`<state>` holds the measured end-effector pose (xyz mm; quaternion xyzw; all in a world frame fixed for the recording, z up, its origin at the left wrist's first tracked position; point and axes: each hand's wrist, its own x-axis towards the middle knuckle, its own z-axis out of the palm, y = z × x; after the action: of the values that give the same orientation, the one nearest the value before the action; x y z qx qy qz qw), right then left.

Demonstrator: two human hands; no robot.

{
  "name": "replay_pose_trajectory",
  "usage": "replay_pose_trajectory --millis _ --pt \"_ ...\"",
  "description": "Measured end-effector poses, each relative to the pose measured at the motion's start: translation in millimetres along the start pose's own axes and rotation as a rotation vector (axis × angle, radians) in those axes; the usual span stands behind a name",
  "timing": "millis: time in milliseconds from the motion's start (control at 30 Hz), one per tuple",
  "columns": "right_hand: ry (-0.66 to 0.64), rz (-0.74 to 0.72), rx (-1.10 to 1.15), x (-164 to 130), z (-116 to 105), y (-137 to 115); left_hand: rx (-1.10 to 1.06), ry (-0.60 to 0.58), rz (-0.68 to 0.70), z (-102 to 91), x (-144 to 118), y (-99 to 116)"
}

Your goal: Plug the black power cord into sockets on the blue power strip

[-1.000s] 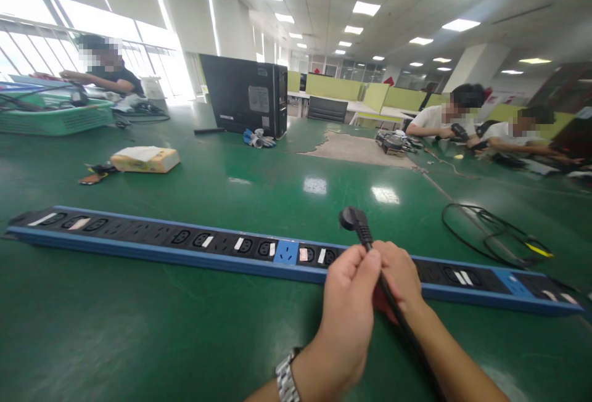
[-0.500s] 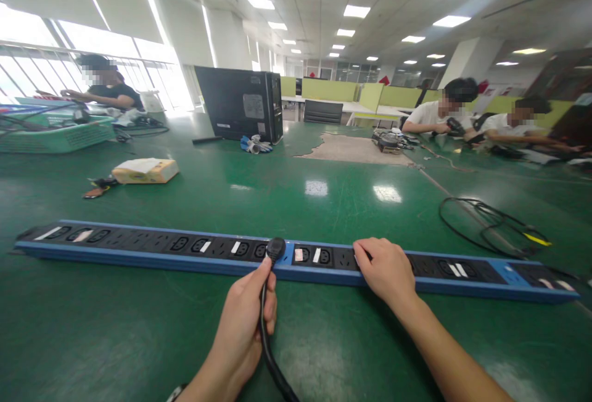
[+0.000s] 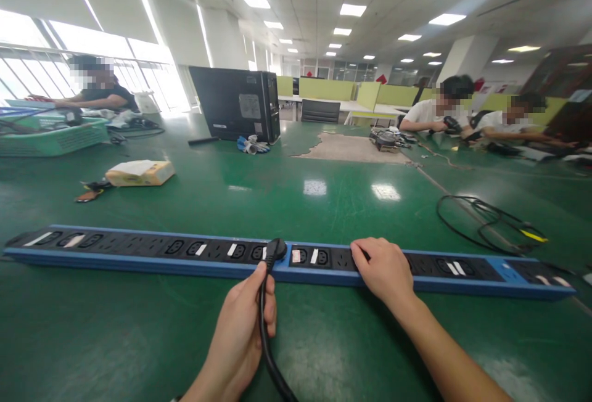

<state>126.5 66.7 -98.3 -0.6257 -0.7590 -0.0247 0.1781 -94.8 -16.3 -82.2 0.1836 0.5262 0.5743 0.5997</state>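
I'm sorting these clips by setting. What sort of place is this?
Probably an open-plan office used as an electronics workroom: ceiling panel lights, green partitions, a computer tower on a big green table, and the left hand holding a plug at a long power strip.

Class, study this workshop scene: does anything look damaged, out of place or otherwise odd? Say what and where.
Yes. Behind the long power strip, a ragged patch of the green floor covering is missing, leaving a bare brownish surface with torn edges. A loose black cable also lies coiled at right.
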Motion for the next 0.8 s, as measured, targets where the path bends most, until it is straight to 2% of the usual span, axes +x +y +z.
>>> replay_pose_trajectory --millis 100,300,467,800 --pt "-0.003 -0.005 -0.008 0.1 -0.1 -0.2 0.077 0.033 0.038 -2.1 -0.8 -0.5" --pt "-0.011 -0.006 -0.013 -0.6 -0.4 -0.3 0.260 0.113 0.244 -7.0 5.2 -6.1" --pt "-0.010 -0.007 -0.012 -0.3 -0.5 -0.2 0.232 0.040 0.149 -7.7 9.3 -7.0" --pt "-0.001 -0.004 0.014 -0.2 -1.0 0.1 0.157 0.011 0.131 -6.0 6.0 -6.3"
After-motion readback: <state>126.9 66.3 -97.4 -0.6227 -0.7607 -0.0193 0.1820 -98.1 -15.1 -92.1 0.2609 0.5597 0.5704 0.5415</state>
